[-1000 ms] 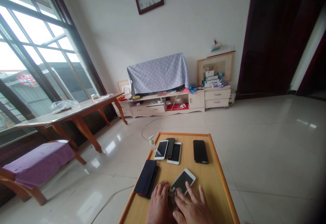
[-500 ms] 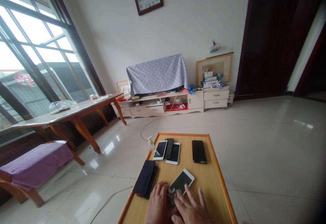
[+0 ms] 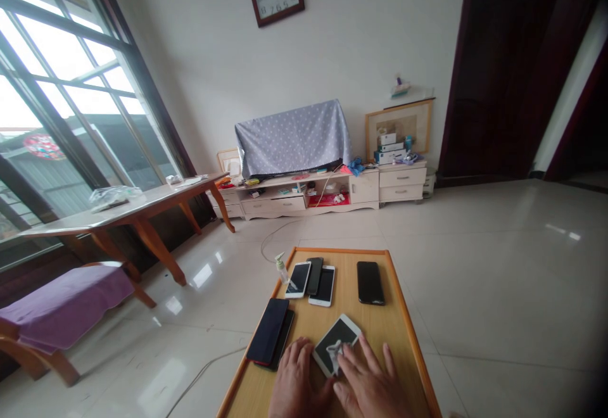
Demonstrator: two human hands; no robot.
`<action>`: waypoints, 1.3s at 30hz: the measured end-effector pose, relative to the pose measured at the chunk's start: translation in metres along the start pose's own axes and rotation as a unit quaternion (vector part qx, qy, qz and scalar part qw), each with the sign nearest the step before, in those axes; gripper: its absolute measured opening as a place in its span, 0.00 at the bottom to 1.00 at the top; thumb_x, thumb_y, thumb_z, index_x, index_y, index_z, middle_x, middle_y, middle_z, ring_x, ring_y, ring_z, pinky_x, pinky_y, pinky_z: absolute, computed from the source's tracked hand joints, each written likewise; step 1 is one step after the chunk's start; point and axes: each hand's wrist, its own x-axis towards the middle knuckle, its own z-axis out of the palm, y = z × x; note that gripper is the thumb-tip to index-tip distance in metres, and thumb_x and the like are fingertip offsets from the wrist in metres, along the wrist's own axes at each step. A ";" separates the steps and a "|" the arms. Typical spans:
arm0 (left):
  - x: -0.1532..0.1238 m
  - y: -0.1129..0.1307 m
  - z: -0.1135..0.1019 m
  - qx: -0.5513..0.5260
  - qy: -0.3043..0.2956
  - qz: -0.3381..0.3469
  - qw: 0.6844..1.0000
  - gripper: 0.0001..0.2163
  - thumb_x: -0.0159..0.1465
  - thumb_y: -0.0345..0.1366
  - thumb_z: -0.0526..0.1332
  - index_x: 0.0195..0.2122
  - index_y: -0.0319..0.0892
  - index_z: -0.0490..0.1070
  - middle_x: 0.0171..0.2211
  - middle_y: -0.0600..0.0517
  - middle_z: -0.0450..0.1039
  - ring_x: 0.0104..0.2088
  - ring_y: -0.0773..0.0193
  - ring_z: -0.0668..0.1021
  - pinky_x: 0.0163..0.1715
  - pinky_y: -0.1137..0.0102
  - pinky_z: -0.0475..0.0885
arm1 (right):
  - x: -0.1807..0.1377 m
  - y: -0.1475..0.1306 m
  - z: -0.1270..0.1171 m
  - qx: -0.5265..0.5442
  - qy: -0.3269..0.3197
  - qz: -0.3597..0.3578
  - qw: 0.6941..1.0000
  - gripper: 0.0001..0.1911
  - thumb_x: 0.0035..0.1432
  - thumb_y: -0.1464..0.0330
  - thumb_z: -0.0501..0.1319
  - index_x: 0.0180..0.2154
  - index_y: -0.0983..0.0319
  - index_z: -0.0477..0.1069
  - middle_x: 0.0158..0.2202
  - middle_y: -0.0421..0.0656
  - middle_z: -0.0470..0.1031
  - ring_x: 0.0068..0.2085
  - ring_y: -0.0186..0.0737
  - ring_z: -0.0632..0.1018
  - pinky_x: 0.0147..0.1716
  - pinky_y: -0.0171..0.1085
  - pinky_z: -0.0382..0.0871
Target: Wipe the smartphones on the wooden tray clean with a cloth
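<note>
The white smartphone (image 3: 336,340) could slip if I push too hard: my open right hand (image 3: 373,389) presses a small cloth (image 3: 335,356), and my open left hand (image 3: 299,385) rests beside it.

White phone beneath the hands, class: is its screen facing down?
No, the white phone lies screen up, a small cloth on its glass.

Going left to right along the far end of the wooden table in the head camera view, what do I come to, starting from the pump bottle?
clear pump bottle → white phone with a lit screen → white phone with a dark screen → black phone
</note>
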 end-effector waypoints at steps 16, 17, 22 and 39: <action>-0.001 -0.001 0.001 -0.004 -0.005 -0.007 1.000 0.26 0.56 0.49 0.67 0.54 0.43 0.73 0.57 0.42 0.73 0.60 0.47 0.74 0.61 0.51 0.71 | 0.007 -0.003 -0.003 -0.005 -0.003 0.022 1.000 0.32 0.68 0.44 0.45 0.66 0.48 0.64 0.69 0.41 0.59 0.71 0.66 0.52 0.64 0.75 0.41; -0.001 -0.002 0.001 -0.006 -0.011 -0.008 1.000 0.26 0.56 0.49 0.67 0.54 0.43 0.73 0.57 0.42 0.73 0.60 0.47 0.74 0.61 0.51 0.71 | 0.005 -0.009 -0.004 0.008 -0.025 0.009 1.000 0.32 0.68 0.44 0.46 0.66 0.48 0.63 0.69 0.41 0.59 0.71 0.66 0.53 0.64 0.75 0.42; 0.000 0.001 -0.002 -0.010 -0.013 -0.014 1.000 0.26 0.55 0.48 0.67 0.54 0.43 0.73 0.58 0.42 0.73 0.60 0.47 0.73 0.61 0.51 0.70 | 0.005 -0.004 -0.006 0.016 0.000 0.003 1.000 0.30 0.69 0.44 0.45 0.64 0.45 0.65 0.68 0.40 0.62 0.71 0.66 0.53 0.64 0.76 0.42; -0.001 -0.004 0.002 -0.021 -0.024 -0.009 0.999 0.25 0.57 0.45 0.66 0.55 0.44 0.72 0.58 0.42 0.72 0.61 0.47 0.72 0.62 0.51 0.68 | 0.011 -0.012 -0.003 0.010 0.005 0.000 1.000 0.27 0.70 0.46 0.45 0.64 0.43 0.65 0.67 0.37 0.63 0.71 0.64 0.52 0.65 0.74 0.38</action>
